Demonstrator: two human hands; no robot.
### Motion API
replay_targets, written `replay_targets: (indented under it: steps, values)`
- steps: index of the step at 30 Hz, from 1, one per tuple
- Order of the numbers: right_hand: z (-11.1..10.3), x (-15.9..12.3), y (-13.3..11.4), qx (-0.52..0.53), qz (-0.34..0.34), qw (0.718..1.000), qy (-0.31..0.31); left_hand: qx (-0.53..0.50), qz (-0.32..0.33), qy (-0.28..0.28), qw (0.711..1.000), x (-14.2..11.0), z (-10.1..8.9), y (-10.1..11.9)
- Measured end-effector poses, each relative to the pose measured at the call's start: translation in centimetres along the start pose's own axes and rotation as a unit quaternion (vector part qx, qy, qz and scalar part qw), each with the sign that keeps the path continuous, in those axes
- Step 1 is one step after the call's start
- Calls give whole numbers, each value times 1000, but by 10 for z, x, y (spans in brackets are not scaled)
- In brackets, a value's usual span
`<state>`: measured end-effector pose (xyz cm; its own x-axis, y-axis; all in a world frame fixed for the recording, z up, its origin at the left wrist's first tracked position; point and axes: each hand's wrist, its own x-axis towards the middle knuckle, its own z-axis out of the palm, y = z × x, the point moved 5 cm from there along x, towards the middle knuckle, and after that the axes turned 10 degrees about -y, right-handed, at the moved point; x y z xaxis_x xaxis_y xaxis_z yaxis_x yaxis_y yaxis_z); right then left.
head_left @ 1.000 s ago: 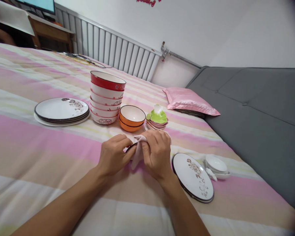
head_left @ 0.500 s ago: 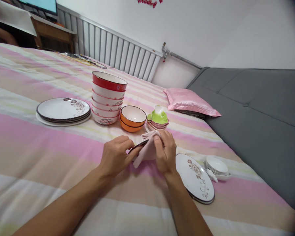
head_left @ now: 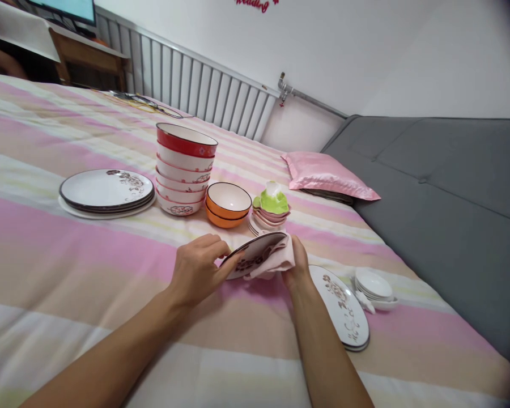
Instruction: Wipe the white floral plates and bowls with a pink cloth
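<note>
My left hand [head_left: 202,266] grips the left edge of a white plate [head_left: 241,266] with a dark rim and a brown flower print, thumb on its face. The plate is held tilted above the bed. At its right edge my right hand [head_left: 297,265] is closed on a pale pink cloth [head_left: 277,259], which lies against the plate's face and rim; some of the fingers are hidden behind it. Just beyond the plate stand two stacked orange bowls [head_left: 227,214] and a stack of small pink dishes with a green leaf-shaped dish [head_left: 274,201] on top.
Plates are stacked at left [head_left: 97,190], beside a tall stack of red and white bowls [head_left: 182,178]. Oval plates [head_left: 344,311] lie right of my right hand, near small white dishes [head_left: 374,286]. A pink pillow [head_left: 327,175] rests by the grey headboard [head_left: 442,175]. Cables [head_left: 144,103] lie further back.
My right hand has moved with the cloth rightward along the plate's rim to its right edge, so more of the plate's printed face shows. My left hand has kept its hold almost in place.
</note>
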<state>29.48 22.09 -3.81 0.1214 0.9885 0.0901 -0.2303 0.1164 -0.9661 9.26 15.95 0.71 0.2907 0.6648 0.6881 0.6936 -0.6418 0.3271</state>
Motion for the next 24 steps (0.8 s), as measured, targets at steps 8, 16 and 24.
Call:
replay_targets:
  steps: [8, 16, 24]
  values:
    - [7, -12, -21, -81, -77, 993, 21, -12, -1, -1, 1000, -1, -1, 1]
    - [76, -72, -69, -517, -357, 770, -110, -17, 11, 7, 1000, -1, -4, 5]
    - [80, -74, -67, -579, -367, 722, -89, -18, 33, 2, 999, -1, -4, 8]
